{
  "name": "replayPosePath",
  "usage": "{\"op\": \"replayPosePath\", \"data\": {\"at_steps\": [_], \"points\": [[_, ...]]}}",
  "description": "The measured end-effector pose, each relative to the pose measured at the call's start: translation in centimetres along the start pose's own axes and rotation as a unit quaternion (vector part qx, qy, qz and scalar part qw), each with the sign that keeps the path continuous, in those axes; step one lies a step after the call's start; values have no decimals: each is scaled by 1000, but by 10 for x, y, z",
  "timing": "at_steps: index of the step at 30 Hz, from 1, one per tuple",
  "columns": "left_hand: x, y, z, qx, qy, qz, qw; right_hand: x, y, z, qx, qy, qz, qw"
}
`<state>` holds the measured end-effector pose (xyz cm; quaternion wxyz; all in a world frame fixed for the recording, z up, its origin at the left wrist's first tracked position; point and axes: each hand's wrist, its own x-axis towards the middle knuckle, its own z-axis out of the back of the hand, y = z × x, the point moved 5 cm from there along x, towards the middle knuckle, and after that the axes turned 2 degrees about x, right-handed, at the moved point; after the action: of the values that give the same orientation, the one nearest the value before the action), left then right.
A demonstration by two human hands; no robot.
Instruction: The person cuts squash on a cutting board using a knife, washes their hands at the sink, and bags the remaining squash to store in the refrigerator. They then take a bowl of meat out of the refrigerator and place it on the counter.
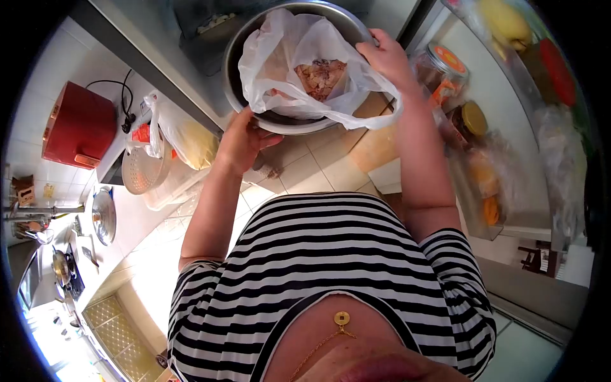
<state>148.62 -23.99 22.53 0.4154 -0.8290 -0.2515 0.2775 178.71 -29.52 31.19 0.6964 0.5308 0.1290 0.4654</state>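
Both hands hold a round metal bowl (232,79) at the top centre, in front of an open fridge. My left hand (245,141) grips its lower left rim from beneath, fingers curled. At the bowl's right rim is my right hand (389,62), wrapped round the edge beside a bag handle. Inside the bowl lies an open white plastic bag (270,60), one handle loop hanging over the front rim. Brownish-red food, perhaps meat, (321,77) shows through the bag's opening. The fingers under the bowl are partly hidden.
The open fridge door (503,95) with jars and bags stands on the right. A counter on the left bears a red appliance (79,124), a white colander (145,172), a bag of yellow food (194,140) and a pot lid (104,215). Tiled floor (305,172) lies below.
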Motion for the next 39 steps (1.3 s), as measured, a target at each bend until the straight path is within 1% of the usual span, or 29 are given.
{"op": "replayPosePath", "data": {"at_steps": [2, 4, 6, 7, 9, 10, 12, 13, 15, 16, 17, 18, 19, 20, 21, 23, 25, 26, 27, 28, 29, 30, 32, 33, 35, 36, 37, 38, 39], "points": [[-11, -3, -4, -6, -19, -4, 1000, -24, 31, 6, -22, -11, -14, 1000], [-18, -4, -3, -21, 2, -4, 1000, -42, 51, 13, -48, -23, -29, 998], [-21, 3, 2, -57, 30, 14, 998, -57, 64, 16, -67, -16, 6, 998], [-22, 8, 6, -67, 42, 40, 996, -66, 77, 16, -72, -19, 0, 997], [-26, 19, 7, -51, 53, 78, 994, -87, 101, 11, -7, -10, -59, 998], [-28, 23, 8, -53, 57, 86, 993, -96, 105, 10, -11, -14, -65, 998], [-33, 32, 11, -42, 44, 63, 996, -111, 108, 12, -110, -47, -73, 990], [-40, 31, 7, -29, 24, 49, 998, -115, 104, 13, -115, -50, -81, 989], [-44, 40, 9, -45, 29, 42, 998, -129, 89, 15, -100, -43, -61, 992], [-48, 43, 10, -58, 29, 26, 998, -141, 78, 17, -101, -44, -70, 991], [-49, 50, 15, -84, 33, 39, 995, -154, 63, 19, 52, -42, -91, 994], [-55, 54, 16, -84, 33, 40, 995, -164, 51, 22, 205, -39, -103, 973], [-65, 57, 15, -107, 29, 54, 992, -182, 44, 24, 225, -24, -150, 962], [-72, 61, 14, -131, 24, 65, 989, -204, 18, 25, 265, -24, -216, 939], [-78, 66, 17, -118, 14, 66, 991, -230, -20, 25, 303, -23, -281, 910], [-93, 70, 17, -116, -15, 54, 992, -290, -114, 38, 249, 14, -411, 877], [-108, 75, 19, -116, -48, 39, 991, -351, -212, 88, 359, -121, -417, 826], [-116, 78, 21, -105, -50, 29, 993, -378, -263, 129, 509, -216, -375, 744], [-125, 81, 24, -94, -54, 20, 994, -401, -308, 183, 558, -288, -274, 728], [-134, 83, 26, -95, -67, 14, 993, -415, -335, 240, 592, -226, -255, 731], [-142, 87, 28, -88, -80, 16, 993, -409, -312, 272, 642, -104, -120, 750], [-152, 92, 30, -80, -94, 21, 992, -403, -270, 295, 523, -400, -168, 733], [-170, 102, 31, -87, -102, 33, 990, -388, -215, 303, 515, -449, -107, 722], [-179, 107, 30, -92, -96, 47, 990, -387, -211, 296, 520, -442, -115, 722], [-195, 116, 31, -85, -123, 62, 987, -384, -205, 286, 484, -404, -88, 771], [-202, 120, 33, -78, -140, 80, 984, -385, -210, 287, 489, -397, -92, 771], [-210, 126, 39, -79, -150, 80, 982, -392, -219, 296, 504, -416, -58, 755], [-217, 138, 54, -50, -193, 97, 975, -396, -233, 313, 512, -439, -41, 737], [-225, 140, 57, -53, -217, 83, 971, -401, -247, 329, 519, -462, -24, 719]]}}
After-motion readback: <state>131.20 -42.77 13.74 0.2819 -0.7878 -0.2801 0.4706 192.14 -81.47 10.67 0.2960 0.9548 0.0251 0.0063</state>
